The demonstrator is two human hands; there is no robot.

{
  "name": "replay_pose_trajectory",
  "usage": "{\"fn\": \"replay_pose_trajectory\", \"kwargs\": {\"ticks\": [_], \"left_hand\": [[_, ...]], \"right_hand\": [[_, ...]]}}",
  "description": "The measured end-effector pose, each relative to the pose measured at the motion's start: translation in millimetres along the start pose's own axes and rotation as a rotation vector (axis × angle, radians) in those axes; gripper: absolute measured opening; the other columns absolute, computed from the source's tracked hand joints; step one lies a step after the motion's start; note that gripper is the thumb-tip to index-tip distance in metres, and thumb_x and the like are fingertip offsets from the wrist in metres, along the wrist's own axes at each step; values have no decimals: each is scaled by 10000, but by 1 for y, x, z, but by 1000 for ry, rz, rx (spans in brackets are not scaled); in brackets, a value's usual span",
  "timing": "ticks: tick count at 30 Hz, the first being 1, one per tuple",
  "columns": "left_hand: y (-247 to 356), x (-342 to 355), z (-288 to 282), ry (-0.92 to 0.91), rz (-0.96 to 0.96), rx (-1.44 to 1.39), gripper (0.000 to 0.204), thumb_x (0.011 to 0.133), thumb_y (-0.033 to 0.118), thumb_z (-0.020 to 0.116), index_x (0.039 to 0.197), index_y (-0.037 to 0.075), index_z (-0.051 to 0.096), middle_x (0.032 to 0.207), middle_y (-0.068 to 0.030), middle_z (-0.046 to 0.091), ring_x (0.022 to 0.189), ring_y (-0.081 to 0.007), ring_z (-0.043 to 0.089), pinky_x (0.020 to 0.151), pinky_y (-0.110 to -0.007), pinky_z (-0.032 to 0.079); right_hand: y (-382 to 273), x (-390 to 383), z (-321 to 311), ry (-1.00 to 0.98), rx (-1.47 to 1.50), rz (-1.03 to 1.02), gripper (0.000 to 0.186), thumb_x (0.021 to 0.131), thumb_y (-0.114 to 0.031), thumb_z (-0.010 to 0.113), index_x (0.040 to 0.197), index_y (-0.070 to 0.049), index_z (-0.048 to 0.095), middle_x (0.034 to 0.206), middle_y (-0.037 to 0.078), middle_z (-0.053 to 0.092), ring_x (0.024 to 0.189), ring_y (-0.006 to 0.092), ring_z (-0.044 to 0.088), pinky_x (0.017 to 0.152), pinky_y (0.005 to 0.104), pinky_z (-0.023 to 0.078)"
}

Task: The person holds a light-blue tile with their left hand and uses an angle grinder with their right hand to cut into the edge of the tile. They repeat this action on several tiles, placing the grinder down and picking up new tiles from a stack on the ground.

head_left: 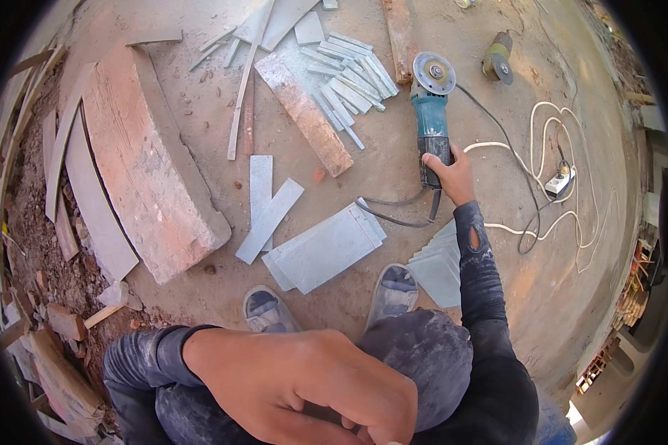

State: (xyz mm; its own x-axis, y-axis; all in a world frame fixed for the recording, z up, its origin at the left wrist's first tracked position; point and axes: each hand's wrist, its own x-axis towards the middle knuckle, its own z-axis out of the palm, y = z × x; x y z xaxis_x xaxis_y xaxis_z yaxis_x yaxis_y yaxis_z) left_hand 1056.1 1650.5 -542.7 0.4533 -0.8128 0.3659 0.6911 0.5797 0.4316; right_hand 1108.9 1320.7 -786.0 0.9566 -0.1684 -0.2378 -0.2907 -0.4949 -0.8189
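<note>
My right hand grips the black handle of a teal angle grinder, whose disc faces up. My left hand is large and close to the camera at the bottom, its fingers curled; a small pale bit shows under them, too hidden to name. Below the grinder lie overlapping grey-blue tile pieces, with two crossed strips to their left. More tiles are stacked beside my right forearm. A heap of narrow cut strips lies at the top, beside a long stained board.
A large concrete block and long planks lie at the left, beside rubble. A second grinder lies at the upper right, above looped cables and a white power strip. My feet stand behind the tiles.
</note>
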Motion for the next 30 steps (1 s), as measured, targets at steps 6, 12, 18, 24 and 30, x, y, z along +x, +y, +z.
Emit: {"fn": "replay_pose_trajectory", "kwargs": {"ticks": [6,12,18,24,30], "left_hand": [[25,-16,-17,95,-83,202,143,911,76,651,990,-42,665,933,-167,660,843,-303,646,715,-348,506],[-28,-86,-97,442,-851,1742,489,746,249,784,1145,20,617,1127,-154,596,1050,-285,583,814,-354,482],[-129,-137,-107,632,-758,1885,1011,590,363,863,1425,76,369,1392,-227,372,1265,-403,389,1062,-534,296],[-156,-150,-123,713,-693,1966,1021,592,243,870,1446,75,337,1415,-221,348,1292,-390,367,1075,-542,287],[-109,-142,-123,734,-646,1538,982,608,170,836,1452,75,343,1415,-237,358,1317,-382,359,1105,-453,296]], "right_hand": [[13,-27,31,-110,23,32,456,747,-308,767,1020,39,653,835,85,662,750,160,612,718,314,494],[2,-4,6,-149,-247,-4,500,730,-328,769,1040,45,648,846,115,665,750,176,616,725,306,492],[-3,40,-50,-217,-470,-151,605,710,-390,749,1123,37,641,958,178,685,862,250,655,829,342,489],[23,29,-37,-173,-420,-154,650,724,-383,739,1195,43,601,1035,190,668,940,258,645,875,331,476],[42,7,-5,89,-298,-147,645,746,-371,744,1214,38,574,1095,205,626,1013,314,607,903,379,461]]}}
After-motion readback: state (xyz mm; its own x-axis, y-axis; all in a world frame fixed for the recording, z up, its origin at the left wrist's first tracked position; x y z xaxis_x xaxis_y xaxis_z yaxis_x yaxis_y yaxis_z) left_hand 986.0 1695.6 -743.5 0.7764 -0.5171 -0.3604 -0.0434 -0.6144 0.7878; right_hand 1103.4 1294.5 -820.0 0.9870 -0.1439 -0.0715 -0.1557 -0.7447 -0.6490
